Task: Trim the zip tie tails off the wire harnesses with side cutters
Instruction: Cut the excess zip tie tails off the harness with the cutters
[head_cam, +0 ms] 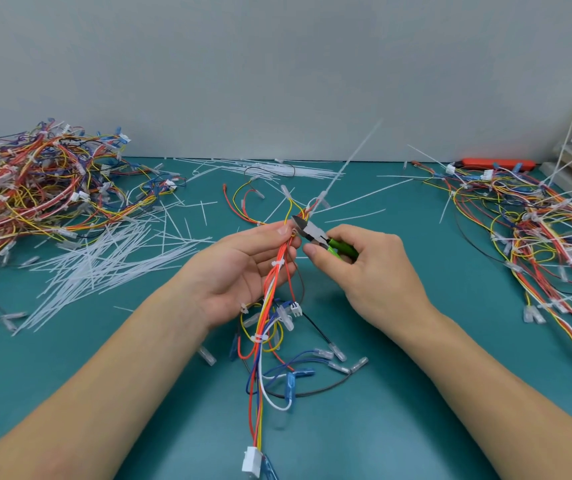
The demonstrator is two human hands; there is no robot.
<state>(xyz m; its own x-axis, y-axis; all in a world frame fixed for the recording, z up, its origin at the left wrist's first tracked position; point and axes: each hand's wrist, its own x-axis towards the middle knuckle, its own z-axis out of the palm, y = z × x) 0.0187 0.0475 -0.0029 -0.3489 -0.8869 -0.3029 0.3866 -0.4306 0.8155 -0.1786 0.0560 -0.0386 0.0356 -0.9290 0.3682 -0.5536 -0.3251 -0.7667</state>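
Observation:
My left hand (pixel 243 271) holds a wire harness (pixel 263 323) of red, orange, yellow, white and blue wires, thumb and fingertips pinching the bundle near its top. My right hand (pixel 371 275) grips green-handled side cutters (pixel 315 235); their metal jaws sit at the bundle right beside my left fingertips. A long white zip tie tail (pixel 350 161) rises up and to the right from the harness just beyond the jaws. Trimmed white tie heads show lower on the bundle. A white connector (pixel 251 460) hangs at its bottom end.
A big pile of harnesses (pixel 35 188) lies at the left on the teal mat (pixel 416 410). Another pile with long uncut tails (pixel 547 237) lies at the right. Cut white tails (pixel 104 265) are scattered left of centre. An orange tool (pixel 495 163) lies by the back wall.

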